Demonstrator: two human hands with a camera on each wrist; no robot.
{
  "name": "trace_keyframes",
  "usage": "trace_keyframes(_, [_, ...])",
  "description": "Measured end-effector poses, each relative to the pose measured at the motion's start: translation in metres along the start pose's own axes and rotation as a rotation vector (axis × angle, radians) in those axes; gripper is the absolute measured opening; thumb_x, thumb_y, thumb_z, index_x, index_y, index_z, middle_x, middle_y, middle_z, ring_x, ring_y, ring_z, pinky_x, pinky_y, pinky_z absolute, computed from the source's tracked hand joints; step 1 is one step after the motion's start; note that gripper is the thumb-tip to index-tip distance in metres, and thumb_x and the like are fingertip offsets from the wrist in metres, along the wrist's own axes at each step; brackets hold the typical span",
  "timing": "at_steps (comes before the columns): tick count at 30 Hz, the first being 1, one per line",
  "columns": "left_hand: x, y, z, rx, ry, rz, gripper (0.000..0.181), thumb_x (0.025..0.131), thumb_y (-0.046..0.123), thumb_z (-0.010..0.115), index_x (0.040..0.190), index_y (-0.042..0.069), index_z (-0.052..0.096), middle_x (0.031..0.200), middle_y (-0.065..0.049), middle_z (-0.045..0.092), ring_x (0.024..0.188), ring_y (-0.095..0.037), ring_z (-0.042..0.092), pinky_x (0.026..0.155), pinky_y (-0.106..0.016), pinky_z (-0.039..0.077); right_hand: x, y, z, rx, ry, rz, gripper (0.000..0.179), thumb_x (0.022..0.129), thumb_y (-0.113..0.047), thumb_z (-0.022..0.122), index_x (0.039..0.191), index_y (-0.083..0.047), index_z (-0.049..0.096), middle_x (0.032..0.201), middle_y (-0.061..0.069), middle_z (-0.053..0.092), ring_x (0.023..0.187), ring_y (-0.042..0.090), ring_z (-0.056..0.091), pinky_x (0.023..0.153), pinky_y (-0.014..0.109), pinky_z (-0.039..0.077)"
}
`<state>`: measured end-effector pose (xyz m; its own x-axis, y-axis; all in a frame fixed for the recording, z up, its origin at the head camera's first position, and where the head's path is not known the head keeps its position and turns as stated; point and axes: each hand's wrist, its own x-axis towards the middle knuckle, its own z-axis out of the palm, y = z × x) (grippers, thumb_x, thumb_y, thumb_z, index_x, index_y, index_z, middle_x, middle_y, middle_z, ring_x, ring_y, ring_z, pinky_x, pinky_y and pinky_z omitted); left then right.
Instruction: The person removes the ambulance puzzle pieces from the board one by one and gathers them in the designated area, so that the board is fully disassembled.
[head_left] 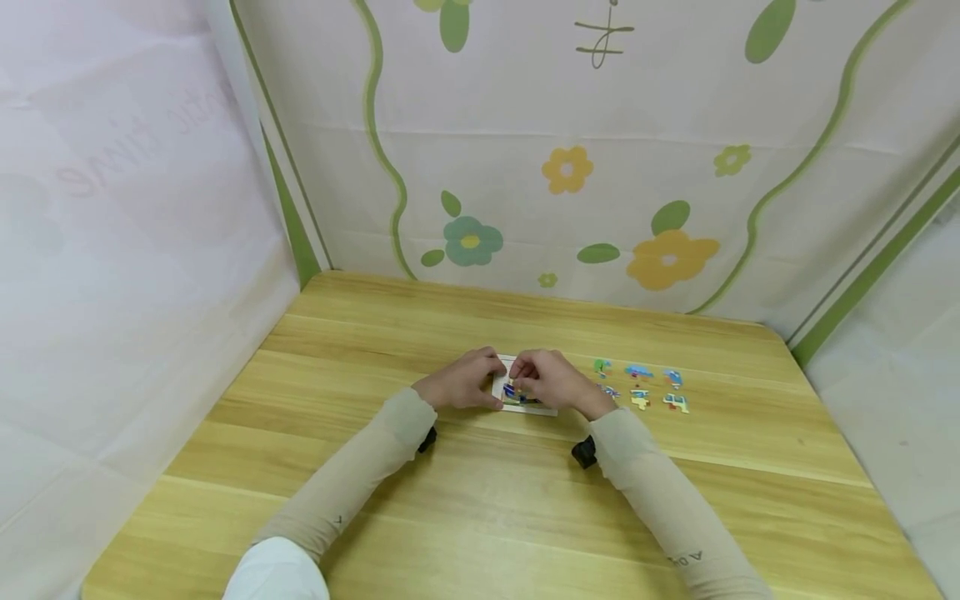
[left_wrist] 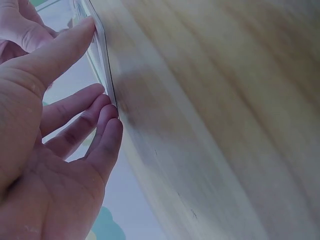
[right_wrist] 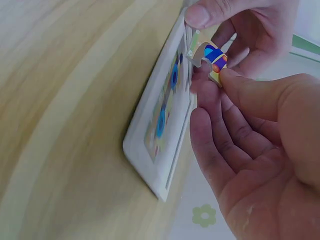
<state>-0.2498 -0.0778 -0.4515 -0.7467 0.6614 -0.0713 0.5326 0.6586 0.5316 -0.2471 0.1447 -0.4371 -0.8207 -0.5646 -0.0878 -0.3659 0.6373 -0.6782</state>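
A small white-rimmed puzzle board lies on the wooden table between the two hands. My left hand holds its left side, thumb at the near corner and fingers along the edge. My right hand pinches a jigsaw piece between thumb and fingers over the board. This piece has a blue, purple and orange picture on a yellowish ground and stands tilted. Part of a coloured picture with blue round shapes shows inside the board's rim; the hands hide the rest in the head view.
Several loose jigsaw pieces lie in two rows right of the board. A black wrist device sits under the right cuff, another under the left. A flower-printed cloth wall stands behind the table.
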Motion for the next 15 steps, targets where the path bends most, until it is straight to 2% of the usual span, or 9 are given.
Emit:
trace_keyframes(7, [-0.001, -0.001, 0.001, 0.015, 0.003, -0.01, 0.056, 0.092, 0.028, 0.085, 0.137, 0.001, 0.065, 0.136, -0.012, 0.058, 0.124, -0.026, 0.056, 0.109, -0.04, 0.049, -0.018, 0.009, -0.014, 0.031, 0.006, 0.036, 0.005, 0.104, -0.007, 0.066, 0.106, -0.008, 0.07, 0.099, 0.007, 0.073, 0.089, 0.02, 0.069, 0.077, 0.027, 0.057])
trace_keyframes(15, [0.0, -0.002, 0.002, 0.015, -0.002, -0.011, 0.058, 0.093, 0.03, 0.083, 0.14, 0.002, 0.063, 0.139, -0.01, 0.058, 0.126, -0.025, 0.055, 0.11, -0.039, 0.049, -0.053, 0.026, -0.038, -0.011, 0.038, 0.068, 0.006, 0.105, -0.011, 0.067, 0.103, -0.007, 0.07, 0.097, 0.007, 0.072, 0.089, 0.02, 0.067, 0.077, 0.027, 0.055])
